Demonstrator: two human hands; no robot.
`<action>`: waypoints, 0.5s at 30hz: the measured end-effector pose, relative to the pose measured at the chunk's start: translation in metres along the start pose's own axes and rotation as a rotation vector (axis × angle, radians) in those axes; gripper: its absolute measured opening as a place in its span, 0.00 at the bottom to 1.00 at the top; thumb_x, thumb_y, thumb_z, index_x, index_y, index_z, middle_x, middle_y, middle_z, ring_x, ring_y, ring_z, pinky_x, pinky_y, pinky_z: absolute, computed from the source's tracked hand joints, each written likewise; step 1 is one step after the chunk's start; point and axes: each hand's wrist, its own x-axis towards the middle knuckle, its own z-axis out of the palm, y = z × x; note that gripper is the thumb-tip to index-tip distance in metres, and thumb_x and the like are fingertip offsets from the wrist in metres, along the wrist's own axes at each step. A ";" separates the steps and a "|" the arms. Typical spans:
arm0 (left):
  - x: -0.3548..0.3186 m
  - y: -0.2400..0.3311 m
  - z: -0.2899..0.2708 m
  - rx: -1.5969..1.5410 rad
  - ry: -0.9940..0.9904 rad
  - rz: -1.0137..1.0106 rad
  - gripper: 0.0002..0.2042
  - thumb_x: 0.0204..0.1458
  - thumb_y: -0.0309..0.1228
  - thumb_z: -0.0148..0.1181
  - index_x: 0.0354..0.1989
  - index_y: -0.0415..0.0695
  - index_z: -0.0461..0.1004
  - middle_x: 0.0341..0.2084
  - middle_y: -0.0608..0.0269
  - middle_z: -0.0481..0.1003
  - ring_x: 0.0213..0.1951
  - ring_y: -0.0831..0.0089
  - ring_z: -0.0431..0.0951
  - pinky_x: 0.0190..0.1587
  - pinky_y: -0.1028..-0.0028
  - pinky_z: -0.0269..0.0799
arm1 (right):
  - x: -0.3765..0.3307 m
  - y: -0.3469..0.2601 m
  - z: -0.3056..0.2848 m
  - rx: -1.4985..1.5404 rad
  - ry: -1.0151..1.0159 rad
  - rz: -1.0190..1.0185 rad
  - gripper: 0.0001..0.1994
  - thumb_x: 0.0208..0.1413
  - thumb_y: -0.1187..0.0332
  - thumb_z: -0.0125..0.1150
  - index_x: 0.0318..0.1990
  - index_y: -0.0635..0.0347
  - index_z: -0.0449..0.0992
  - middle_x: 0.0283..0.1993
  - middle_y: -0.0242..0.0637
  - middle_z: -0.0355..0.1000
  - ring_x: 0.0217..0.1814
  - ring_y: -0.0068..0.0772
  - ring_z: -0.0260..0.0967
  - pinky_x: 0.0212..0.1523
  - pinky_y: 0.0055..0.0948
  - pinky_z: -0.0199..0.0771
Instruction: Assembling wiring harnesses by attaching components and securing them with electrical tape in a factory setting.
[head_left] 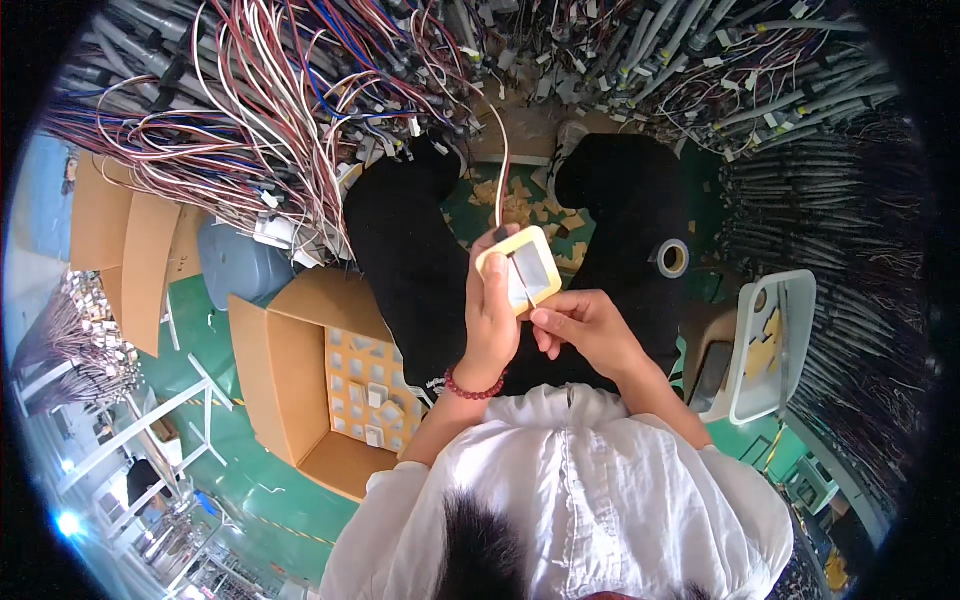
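Note:
My left hand, with a dark red bead bracelet at its wrist, grips a small square device. The device has a pale yellow rounded frame and a greyish-white middle, and my thumb lies over its left side. From its top edge a red, white and dark cable runs up to the bundles. At the lower edge of the frame, my right hand pinches a thin pale strip or stick that lies across the middle; its kind is too small to tell.
Thick wire bundles hang ahead and to the right. An open cardboard box at left holds several small square pieces in a divider. A tape roll rests by my right leg. A translucent bin stands at right. Yellowish scraps litter the green floor.

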 end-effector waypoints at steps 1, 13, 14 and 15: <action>0.002 -0.002 0.003 -0.079 0.026 -0.016 0.20 0.65 0.41 0.34 0.57 0.38 0.59 0.47 0.60 0.68 0.45 0.75 0.71 0.47 0.76 0.68 | 0.001 0.004 0.000 -0.098 0.025 -0.066 0.09 0.58 0.69 0.58 0.32 0.66 0.77 0.23 0.30 0.71 0.24 0.18 0.66 0.26 0.19 0.67; 0.006 0.015 -0.003 -0.079 -0.011 -0.202 0.24 0.64 0.45 0.39 0.60 0.40 0.57 0.47 0.49 0.72 0.37 0.62 0.78 0.41 0.65 0.76 | -0.024 -0.019 -0.022 -0.917 0.251 -0.791 0.16 0.49 0.60 0.65 0.43 0.60 0.76 0.34 0.43 0.73 0.39 0.46 0.71 0.42 0.38 0.72; 0.001 0.016 -0.010 0.053 -0.044 -0.091 0.25 0.64 0.45 0.39 0.63 0.43 0.51 0.47 0.49 0.72 0.39 0.63 0.77 0.43 0.65 0.76 | -0.034 -0.031 -0.038 -1.108 0.416 -0.764 0.19 0.45 0.62 0.69 0.45 0.57 0.76 0.40 0.42 0.73 0.46 0.48 0.69 0.49 0.39 0.69; -0.002 0.017 -0.017 0.186 -0.081 0.020 0.27 0.64 0.44 0.39 0.67 0.46 0.44 0.48 0.49 0.71 0.41 0.63 0.77 0.45 0.65 0.75 | -0.043 -0.043 -0.051 -1.250 0.539 -0.740 0.24 0.40 0.67 0.71 0.48 0.56 0.74 0.51 0.43 0.69 0.54 0.50 0.64 0.53 0.40 0.67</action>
